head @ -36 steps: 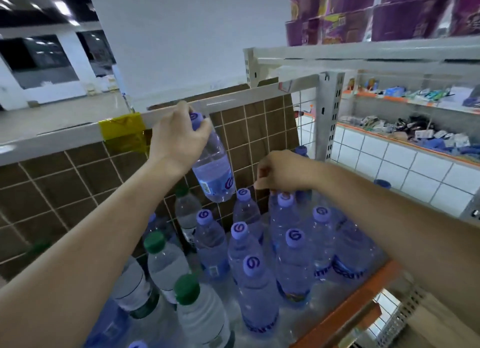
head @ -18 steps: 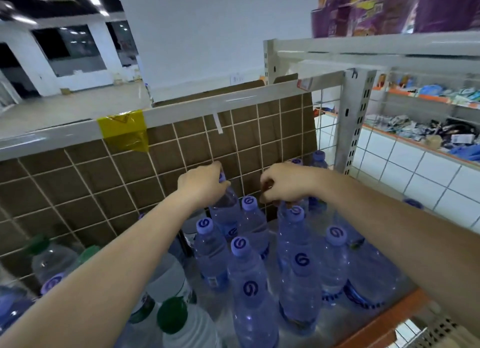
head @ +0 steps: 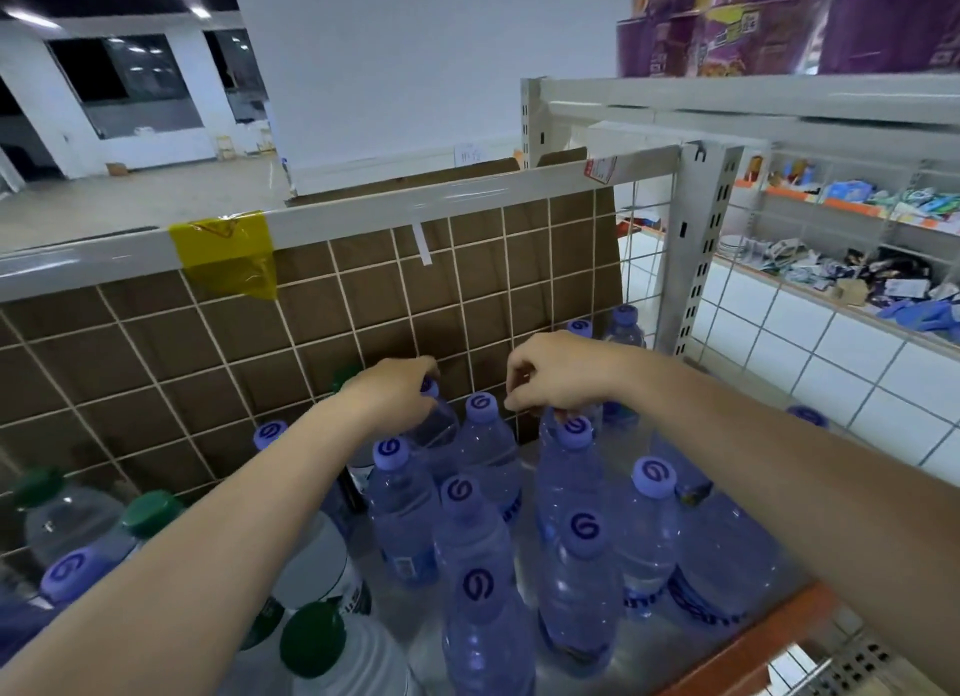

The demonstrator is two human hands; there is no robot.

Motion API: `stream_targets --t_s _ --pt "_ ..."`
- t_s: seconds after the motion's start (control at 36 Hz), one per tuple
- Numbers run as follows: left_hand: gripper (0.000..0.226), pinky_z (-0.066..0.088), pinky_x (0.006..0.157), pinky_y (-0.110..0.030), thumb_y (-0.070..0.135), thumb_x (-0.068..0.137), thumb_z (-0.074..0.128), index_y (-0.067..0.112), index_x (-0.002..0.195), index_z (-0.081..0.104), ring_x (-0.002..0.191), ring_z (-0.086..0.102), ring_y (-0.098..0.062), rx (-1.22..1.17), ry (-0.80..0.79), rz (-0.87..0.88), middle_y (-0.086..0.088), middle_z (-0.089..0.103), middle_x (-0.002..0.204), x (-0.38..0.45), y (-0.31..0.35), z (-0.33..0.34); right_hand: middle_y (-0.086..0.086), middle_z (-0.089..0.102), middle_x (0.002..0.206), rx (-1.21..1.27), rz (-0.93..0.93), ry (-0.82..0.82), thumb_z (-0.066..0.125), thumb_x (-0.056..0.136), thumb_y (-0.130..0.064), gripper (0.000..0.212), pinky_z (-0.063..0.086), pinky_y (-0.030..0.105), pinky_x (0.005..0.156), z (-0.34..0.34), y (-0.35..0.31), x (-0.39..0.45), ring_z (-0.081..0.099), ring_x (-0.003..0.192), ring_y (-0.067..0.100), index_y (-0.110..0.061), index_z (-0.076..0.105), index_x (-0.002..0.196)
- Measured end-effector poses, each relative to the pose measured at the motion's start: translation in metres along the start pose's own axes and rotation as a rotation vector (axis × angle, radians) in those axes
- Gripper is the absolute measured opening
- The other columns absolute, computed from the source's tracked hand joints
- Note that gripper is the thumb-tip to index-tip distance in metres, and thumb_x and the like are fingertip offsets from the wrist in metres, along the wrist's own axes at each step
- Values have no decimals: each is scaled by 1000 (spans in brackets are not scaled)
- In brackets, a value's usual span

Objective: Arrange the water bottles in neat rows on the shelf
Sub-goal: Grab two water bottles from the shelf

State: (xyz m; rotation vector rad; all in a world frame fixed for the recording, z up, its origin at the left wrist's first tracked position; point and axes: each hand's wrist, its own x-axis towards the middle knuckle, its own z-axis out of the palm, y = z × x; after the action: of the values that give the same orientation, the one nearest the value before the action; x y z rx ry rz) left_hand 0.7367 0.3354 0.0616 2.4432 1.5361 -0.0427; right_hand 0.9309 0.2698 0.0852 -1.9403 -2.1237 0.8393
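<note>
two hands (head: 395, 394) grip bottle tops (head: 575, 432) at the shelf's (head: 753, 638) back row.

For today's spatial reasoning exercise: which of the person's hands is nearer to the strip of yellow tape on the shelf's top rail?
Left. The left hand grips a bottle below and right of the yellow tape; the right hand is farther right, over another bottle's cap.

Swirl "G"-like logo on purple bottle caps (head: 585, 528); other labels unreadable.
</note>
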Motion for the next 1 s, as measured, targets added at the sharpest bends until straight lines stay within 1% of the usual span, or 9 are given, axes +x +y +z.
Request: stream_targets --t_s 0.11,0.25,0.36,0.44,0.56,0.67,0.78,0.89,1.0 --pt "25 49 87 -34 19 94 51 16 116 62 102 60 -23 -119 258 2 -7 64 116 -16 -7 -27 5 67 85 -67 -30 44 64 91 -30 12 49 26 55 0 -6 5 66 69 19 -23 58 82" --pt "16 38 76 -26 17 94 53 15 99 67 90 55 -15 -193 477 -2 -3 65 100 -49 -31 -67 2 69 86 -86 -114 102 66 89 -33 16 46 24 58 4 -29 14 63 74 15 -18 67 93" --pt "16 39 70 -25 28 94 55 17 100 64 84 56 -13 -118 368 -83 1 62 96 -84 -55 -79 -2 65 79 -138 -213 99 65 90 -35 16 44 22 55 9 -58 27 64 70 15 -18 65 90" --pt "30 45 79 -31 43 93 54 17 103 66 91 59 -16 -29 212 -149 1 64 100 -111 -66 -77 -2 63 96 -175 -285 102 64 90 -37 17 47 28 72 16 -79 42 60 88 16 -22 64 97" --pt "40 48 72 -29 62 85 54 24 96 63 84 59 -9 -25 -29 -205 6 63 93 -136 -67 -60 7 63 116 -270 -270 121 62 89 -44 42 52 41 87 31 -98 63 60 100 24 -14 60 120" --pt "44 43 71 -29 63 84 53 24 105 57 88 55 -13 0 -125 -198 4 60 104 -143 -63 -33 13 57 130 -358 -229 115 61 89 -50 62 51 44 92 44 -108 81 58 112 31 -12 49 136" --pt "28 38 61 -27 48 88 57 22 93 49 75 52 -12 -123 -124 -182 2 56 88 -143 -66 -7 11 53 136 -354 -199 68 61 88 -52 70 50 38 87 54 -112 91 57 114 30 -20 36 145" --pt "26 36 59 -28 40 91 57 29 77 38 69 50 -12 -177 -28 -157 4 52 79 -144 -67 0 10 57 127 -300 -195 69 62 89 -48 60 46 34 75 60 -114 96 58 104 28 -23 40 139" --pt "25 35 57 -26 37 90 58 27 76 40 68 48 -8 -173 33 -152 7 50 77 -147 -64 0 10 57 124 -218 -206 91 64 89 -43 57 44 32 73 64 -116 93 56 98 25 -19 44 136"
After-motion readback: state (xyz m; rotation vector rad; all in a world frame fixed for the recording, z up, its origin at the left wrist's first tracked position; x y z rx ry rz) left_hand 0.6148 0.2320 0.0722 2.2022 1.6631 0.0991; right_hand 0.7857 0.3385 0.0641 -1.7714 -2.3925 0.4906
